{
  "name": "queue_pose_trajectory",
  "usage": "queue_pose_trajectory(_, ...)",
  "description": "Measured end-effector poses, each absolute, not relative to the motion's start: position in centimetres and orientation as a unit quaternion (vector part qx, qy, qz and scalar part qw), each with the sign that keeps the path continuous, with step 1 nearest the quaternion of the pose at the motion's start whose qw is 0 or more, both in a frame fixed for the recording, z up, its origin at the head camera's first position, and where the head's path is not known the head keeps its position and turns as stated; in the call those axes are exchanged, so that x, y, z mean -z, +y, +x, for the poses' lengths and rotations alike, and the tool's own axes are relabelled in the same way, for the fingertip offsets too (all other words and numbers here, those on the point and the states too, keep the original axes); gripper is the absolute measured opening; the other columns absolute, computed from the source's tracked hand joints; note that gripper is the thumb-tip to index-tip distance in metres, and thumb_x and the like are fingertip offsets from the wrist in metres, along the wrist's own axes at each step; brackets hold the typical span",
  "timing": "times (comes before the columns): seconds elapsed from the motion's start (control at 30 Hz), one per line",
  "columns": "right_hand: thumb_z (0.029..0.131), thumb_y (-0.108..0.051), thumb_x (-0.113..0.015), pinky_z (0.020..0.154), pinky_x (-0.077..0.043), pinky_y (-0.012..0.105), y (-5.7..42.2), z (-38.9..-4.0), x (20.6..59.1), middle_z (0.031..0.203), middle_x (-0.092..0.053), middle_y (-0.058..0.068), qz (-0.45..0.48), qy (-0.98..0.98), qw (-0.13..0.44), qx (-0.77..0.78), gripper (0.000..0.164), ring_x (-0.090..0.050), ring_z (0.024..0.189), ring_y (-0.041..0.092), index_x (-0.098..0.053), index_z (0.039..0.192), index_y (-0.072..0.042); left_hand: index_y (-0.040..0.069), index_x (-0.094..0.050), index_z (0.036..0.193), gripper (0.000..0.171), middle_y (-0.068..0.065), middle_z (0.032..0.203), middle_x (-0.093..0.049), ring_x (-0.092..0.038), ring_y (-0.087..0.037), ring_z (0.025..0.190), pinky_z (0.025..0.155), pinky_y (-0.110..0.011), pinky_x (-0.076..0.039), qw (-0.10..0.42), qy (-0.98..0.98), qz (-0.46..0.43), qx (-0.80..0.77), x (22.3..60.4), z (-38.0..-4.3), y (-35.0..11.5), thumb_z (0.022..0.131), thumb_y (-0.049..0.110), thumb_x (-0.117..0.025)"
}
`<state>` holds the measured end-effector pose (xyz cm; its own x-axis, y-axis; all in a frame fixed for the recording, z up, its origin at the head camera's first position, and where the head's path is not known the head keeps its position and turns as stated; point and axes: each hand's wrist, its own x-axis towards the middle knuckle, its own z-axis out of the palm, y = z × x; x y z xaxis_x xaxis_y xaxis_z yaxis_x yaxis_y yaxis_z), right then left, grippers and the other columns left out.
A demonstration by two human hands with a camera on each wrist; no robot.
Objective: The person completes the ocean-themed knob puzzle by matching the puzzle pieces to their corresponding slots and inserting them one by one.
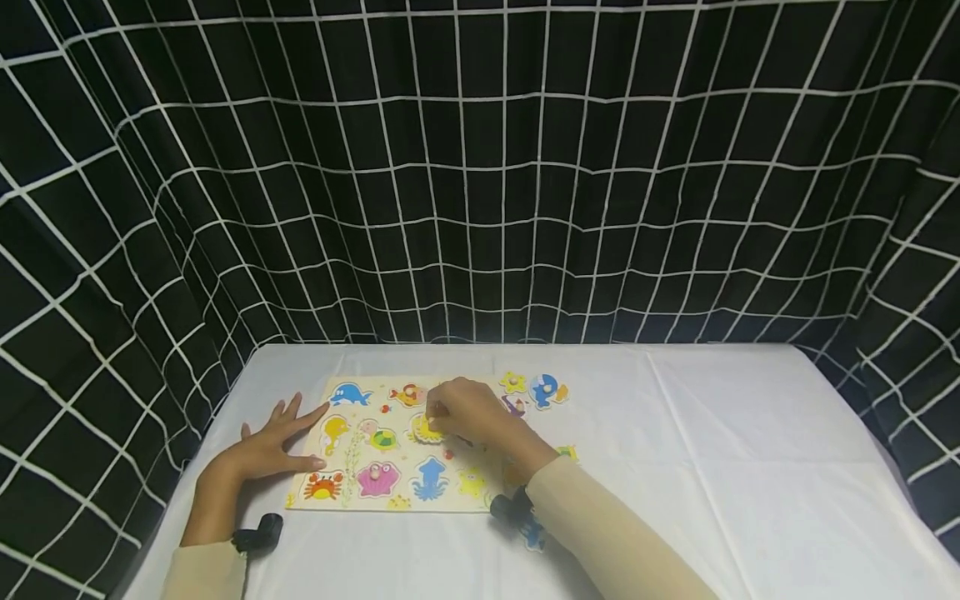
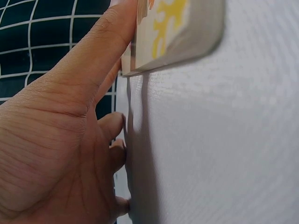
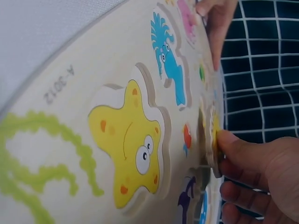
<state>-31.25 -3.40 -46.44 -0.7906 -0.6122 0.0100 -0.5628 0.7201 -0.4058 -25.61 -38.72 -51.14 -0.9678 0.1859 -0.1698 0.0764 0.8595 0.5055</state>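
Observation:
A pale wooden sea-animal puzzle board lies on the table. My right hand is over its middle and pinches a yellow puzzle piece between thumb and fingers. In the right wrist view that piece stands tilted at its recess; its far side is hidden. My left hand lies at the board's left edge with fingers spread, thumb and index finger touching the board. A pink shell piece and a red fish piece, both with knobs, sit in the board. The starfish recess shows its printed picture.
Loose pieces lie right of the board: a yellow star, a round blue piece and a purple one. Another blue piece shows partly beneath my right forearm. A black grid-patterned curtain hangs behind the white table.

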Motion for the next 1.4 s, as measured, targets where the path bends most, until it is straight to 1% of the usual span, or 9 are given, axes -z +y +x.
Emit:
queue_pose_trajectory(0.17,0.09,-0.026,-0.079,0.085,-0.05,0.031,-4.1,-31.6,46.5,0.089,-0.068,-0.013,-0.314,0.927,0.064,0.194,0.007,-0.057,0.084,0.008,-0.075,0.097,-0.024,0.023,-0.035,0.158,0.102,-0.029,0.166,-0.005,0.007,-0.053,0.15,0.101,-0.084,0.014,0.108,0.958,0.071,-0.256,49.3,-24.9,-37.9,0.075,0.059,-0.08)
queue_pose_trajectory(0.3,0.09,-0.025,-0.079,0.084,-0.05,0.03,-4.5,-31.7,46.9,0.088,-0.068,-0.013,-0.315,0.926,0.069,0.196,0.009,-0.058,0.083,0.007,-0.076,0.098,-0.023,0.021,-0.035,0.158,0.104,-0.029,0.166,-0.006,0.005,-0.053,0.15,0.102,-0.084,0.012,0.113,0.959,0.068,-0.251,49.4,-24.9,-37.9,0.074,0.061,-0.08)
queue_pose_trajectory(0.47,0.09,-0.026,-0.079,0.085,-0.049,0.032,-4.9,-31.6,47.2,0.086,-0.068,-0.014,-0.311,0.928,0.07,0.193,0.008,-0.059,0.083,0.006,-0.076,0.097,-0.025,0.029,-0.033,0.159,0.106,-0.023,0.168,-0.003,0.008,-0.048,0.153,0.103,-0.082,0.015,0.111,0.962,0.063,-0.239,51.6,-25.8,-38.9,0.071,0.071,-0.076)
queue_pose_trajectory(0.6,0.091,-0.026,-0.078,0.089,-0.047,0.035,-5.1,-31.4,47.2,0.088,-0.069,-0.013,-0.31,0.929,0.066,0.192,0.007,-0.06,0.083,0.007,-0.076,0.097,-0.024,0.033,-0.033,0.158,0.106,-0.022,0.169,-0.004,0.007,-0.048,0.153,0.102,-0.082,0.016,0.1,0.964,0.063,-0.239,53.2,-26.6,-39.7,0.069,0.072,-0.077)
queue_pose_trajectory(0.73,0.091,-0.027,-0.078,0.09,-0.047,0.035,-5.3,-31.4,47.2,0.088,-0.07,-0.013,-0.309,0.93,0.061,0.187,0.008,-0.059,0.082,0.007,-0.076,0.099,-0.024,0.033,-0.034,0.158,0.107,-0.023,0.168,-0.005,0.006,-0.049,0.152,0.102,-0.082,0.017,0.095,0.964,0.065,-0.24,53.4,-26.8,-39.9,0.069,0.072,-0.077)
queue_pose_trajectory(0.97,0.091,-0.028,-0.078,0.088,-0.047,0.035,-5.5,-31.4,47.1,0.088,-0.07,-0.012,-0.3,0.935,0.07,0.178,0.01,-0.06,0.082,0.007,-0.076,0.1,-0.025,0.03,-0.035,0.158,0.107,-0.023,0.168,-0.005,0.006,-0.049,0.152,0.102,-0.082,0.017,0.095,0.965,0.065,-0.237,52.8,-26.5,-39.7,0.069,0.071,-0.077)
queue_pose_trajectory(1.13,0.091,-0.028,-0.079,0.088,-0.046,0.035,-5.5,-31.3,47.0,0.088,-0.07,-0.012,-0.299,0.934,0.073,0.182,0.011,-0.059,0.082,0.008,-0.077,0.1,-0.024,0.03,-0.035,0.158,0.107,-0.024,0.168,-0.006,0.005,-0.05,0.152,0.102,-0.082,0.017,0.095,0.964,0.067,-0.24,52.3,-26.3,-39.4,0.069,0.071,-0.077)
queue_pose_trajectory(1.33,0.089,-0.03,-0.08,0.087,-0.046,0.035,-5.4,-31.4,47.1,0.084,-0.067,-0.014,-0.301,0.932,0.075,0.186,0.012,-0.057,0.08,0.008,-0.076,0.101,-0.027,0.03,-0.035,0.158,0.107,-0.025,0.167,-0.006,0.006,-0.05,0.152,0.101,-0.082,0.017,0.097,0.962,0.065,-0.245,52.3,-26.2,-39.2,0.069,0.07,-0.078)
queue_pose_trajectory(1.4,0.09,-0.03,-0.079,0.087,-0.046,0.036,-5.4,-31.5,47.2,0.084,-0.067,-0.014,-0.301,0.932,0.075,0.187,0.012,-0.058,0.08,0.008,-0.076,0.101,-0.027,0.03,-0.035,0.158,0.107,-0.023,0.168,-0.005,0.006,-0.049,0.153,0.102,-0.082,0.017,0.1,0.963,0.061,-0.243,52.4,-26.2,-39.2,0.068,0.071,-0.077)
